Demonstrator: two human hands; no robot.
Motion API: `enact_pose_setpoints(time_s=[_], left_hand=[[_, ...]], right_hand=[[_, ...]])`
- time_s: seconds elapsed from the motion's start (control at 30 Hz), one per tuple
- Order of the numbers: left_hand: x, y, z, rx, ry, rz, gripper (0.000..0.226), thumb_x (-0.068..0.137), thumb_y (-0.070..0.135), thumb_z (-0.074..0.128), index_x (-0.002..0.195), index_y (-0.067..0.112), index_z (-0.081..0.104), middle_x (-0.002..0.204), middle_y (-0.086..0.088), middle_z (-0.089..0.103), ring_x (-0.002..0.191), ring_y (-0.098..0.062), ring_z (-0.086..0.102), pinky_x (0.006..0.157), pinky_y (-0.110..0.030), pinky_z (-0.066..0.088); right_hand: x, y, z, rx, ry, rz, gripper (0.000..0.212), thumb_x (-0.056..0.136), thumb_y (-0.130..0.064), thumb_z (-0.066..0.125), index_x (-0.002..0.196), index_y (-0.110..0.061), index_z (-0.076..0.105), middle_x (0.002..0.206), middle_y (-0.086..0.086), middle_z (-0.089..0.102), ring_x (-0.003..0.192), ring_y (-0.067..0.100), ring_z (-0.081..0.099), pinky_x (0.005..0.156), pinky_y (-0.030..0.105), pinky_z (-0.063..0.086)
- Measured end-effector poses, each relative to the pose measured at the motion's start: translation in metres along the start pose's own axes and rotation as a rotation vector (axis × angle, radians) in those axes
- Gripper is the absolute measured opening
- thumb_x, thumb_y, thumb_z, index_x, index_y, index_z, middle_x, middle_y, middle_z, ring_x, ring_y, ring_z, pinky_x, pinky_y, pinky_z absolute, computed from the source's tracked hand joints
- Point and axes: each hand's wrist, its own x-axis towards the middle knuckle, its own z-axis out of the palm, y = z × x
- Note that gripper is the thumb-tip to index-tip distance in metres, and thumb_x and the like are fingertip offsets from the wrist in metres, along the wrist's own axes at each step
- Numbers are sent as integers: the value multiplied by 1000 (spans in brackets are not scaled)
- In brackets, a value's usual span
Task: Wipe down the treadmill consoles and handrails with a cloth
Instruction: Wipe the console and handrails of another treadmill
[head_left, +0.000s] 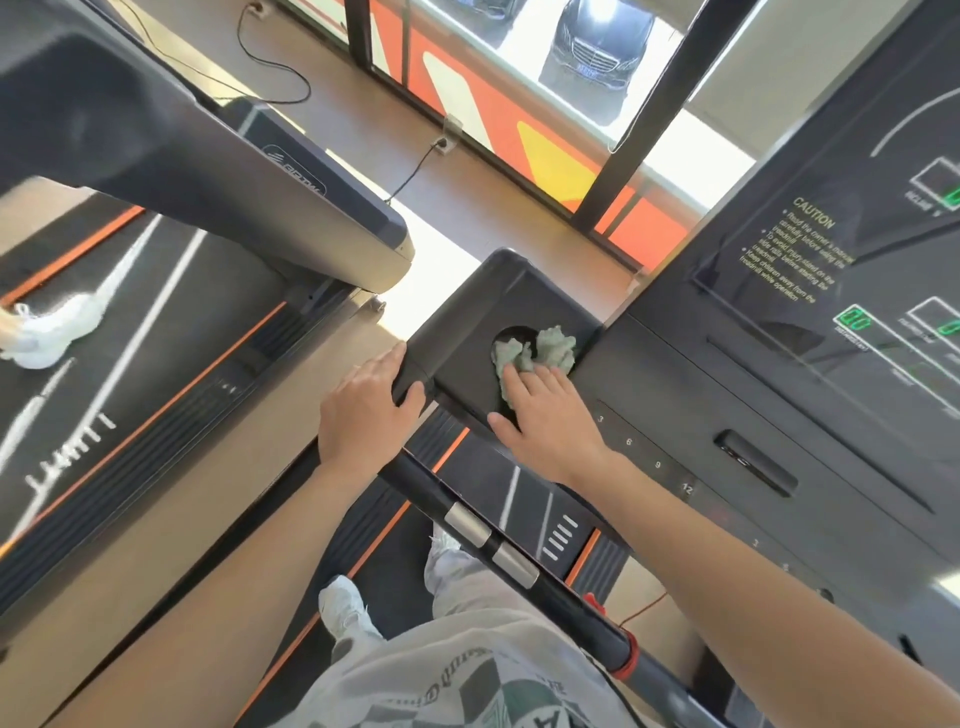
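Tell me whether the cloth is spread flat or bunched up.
Bunched up: the green cloth lies in crumpled folds at the round recess, right hand pressing its near edge.

The cloth lay partly in the round recess of the console's side tray, under the right hand. The left hand gripped the handrail where it met the tray's left edge. The display panel stood right of the tray, and a second treadmill stood left of it.

nubbly cloth, matt plastic console
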Motion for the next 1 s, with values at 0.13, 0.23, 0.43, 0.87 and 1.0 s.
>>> enact_pose_setpoints(time_s=[0.13, 0.23, 0.43, 0.87, 1.0], left_hand=[[2, 0, 1, -8, -11, 1, 55, 99, 44, 56, 149, 23, 49, 144, 1, 60, 127, -23, 60, 98, -42, 53], [3, -1, 2, -5, -12, 10, 55, 98, 43, 56, 149, 22, 50, 143, 1, 61, 126, -23, 61, 99, -42, 54], [2, -2, 2, 4, -16, 8, 55, 100, 44, 55, 150, 23, 48, 145, 1, 59, 128, -23, 60, 100, -44, 54], [-3, 0, 0, -47, -24, -79, 54, 99, 41, 58, 152, 31, 46, 149, 10, 54, 135, -16, 52, 104, -37, 45], [-4, 1, -1, -36, -21, -74, 55, 100, 41, 57, 152, 30, 45, 150, 10, 53, 135, -15, 52, 106, -37, 45]], right_hand=[[24, -27, -6, 235, -11, 32, 82, 99, -52, 39, 157, -3, 8, 144, 19, 48, 132, 37, 45, 113, 45, 31], [39, -36, -4, 357, -32, 111, 96, 98, -56, 43, 157, -3, -11, 163, 23, 18, 150, 40, 18, 124, 48, 14], [43, -37, -5, 387, -32, 172, 93, 100, -62, 33, 157, -6, -13, 164, 24, 14, 152, 42, 11, 125, 49, 10], [-2, 28, 6, -105, 227, -100, 66, 97, -54, 33, 136, -6, 56, 120, 17, 64, 120, 38, 52, 120, 50, 24], [-13, 17, 13, -24, 143, -63, 75, 98, -54, 24, 153, -5, 35, 153, 18, 44, 148, 42, 27, 123, 52, 19]])
